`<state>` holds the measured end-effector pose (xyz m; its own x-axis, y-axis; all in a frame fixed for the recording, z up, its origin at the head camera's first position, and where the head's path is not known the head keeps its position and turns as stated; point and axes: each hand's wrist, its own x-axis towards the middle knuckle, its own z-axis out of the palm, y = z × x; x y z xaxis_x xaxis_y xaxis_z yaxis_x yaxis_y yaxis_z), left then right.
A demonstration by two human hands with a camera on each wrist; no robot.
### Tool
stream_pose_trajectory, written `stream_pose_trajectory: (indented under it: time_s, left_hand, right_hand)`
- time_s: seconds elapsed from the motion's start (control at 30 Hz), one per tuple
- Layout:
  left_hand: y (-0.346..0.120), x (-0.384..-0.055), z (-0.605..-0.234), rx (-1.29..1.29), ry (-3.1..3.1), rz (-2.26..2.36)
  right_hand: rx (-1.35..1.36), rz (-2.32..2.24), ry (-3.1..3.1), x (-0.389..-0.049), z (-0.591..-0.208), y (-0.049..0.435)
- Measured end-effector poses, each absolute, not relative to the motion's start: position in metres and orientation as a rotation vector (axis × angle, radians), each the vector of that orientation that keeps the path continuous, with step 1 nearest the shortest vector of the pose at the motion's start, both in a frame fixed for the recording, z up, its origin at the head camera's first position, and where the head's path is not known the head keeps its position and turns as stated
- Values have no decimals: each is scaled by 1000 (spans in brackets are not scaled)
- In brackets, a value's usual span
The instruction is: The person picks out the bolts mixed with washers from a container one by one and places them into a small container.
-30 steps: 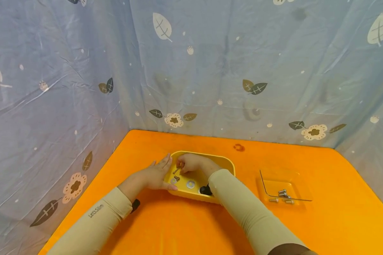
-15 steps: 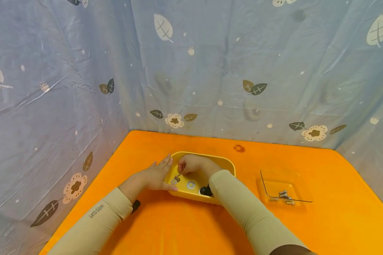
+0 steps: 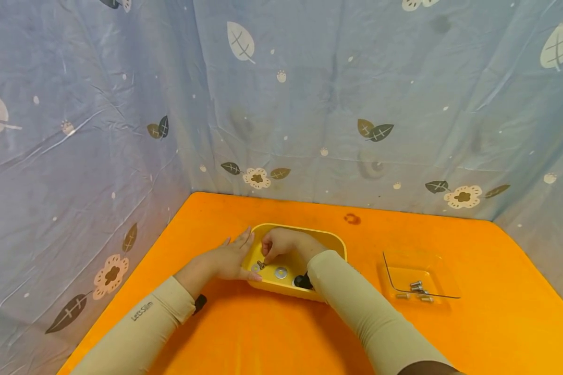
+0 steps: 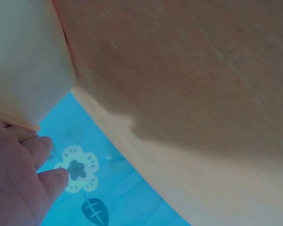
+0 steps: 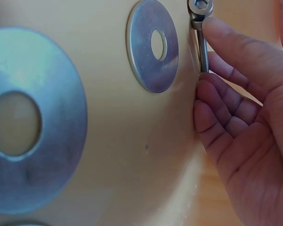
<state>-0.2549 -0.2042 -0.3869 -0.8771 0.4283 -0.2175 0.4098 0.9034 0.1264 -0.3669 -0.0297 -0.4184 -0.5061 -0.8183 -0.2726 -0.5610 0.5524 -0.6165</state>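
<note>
A yellow bin (image 3: 286, 290) stands on the orange table. My left hand (image 3: 226, 259) braces its left end with the fingers spread and straight, the thumb lying over the front rim. Inside the bin, my right hand (image 3: 281, 242) is down at the left part of the floor. Between its thumb and fingers it pinches a small metal bolt (image 5: 203, 44), close to a socket-shaped head in the right wrist view; the curled fingers hide part of it. Beside it lie a large flat washer (image 5: 153, 47) and a nearer washer (image 5: 61, 113).
A black round-ended object (image 3: 302, 282) sits in the bin near the front wall, partly behind the right forearm. To the right stands a clear box (image 3: 387, 268) holding several silver bolts (image 3: 418, 288). A patterned curtain (image 3: 286, 104) encloses the table's back and sides.
My right fingers have lowered toward the bin floor, bringing the held bolt down to where another bolt lay. The left hand has stayed on the bin.
</note>
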Motion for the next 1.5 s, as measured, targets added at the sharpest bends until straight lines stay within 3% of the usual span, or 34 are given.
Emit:
stream_pose_trajectory:
  time_s: [1.5]
  left_hand:
    - [-207, -255, -395, 664, 2842, 136]
  right_hand:
    - [-1143, -559, 2375, -361, -419, -30]
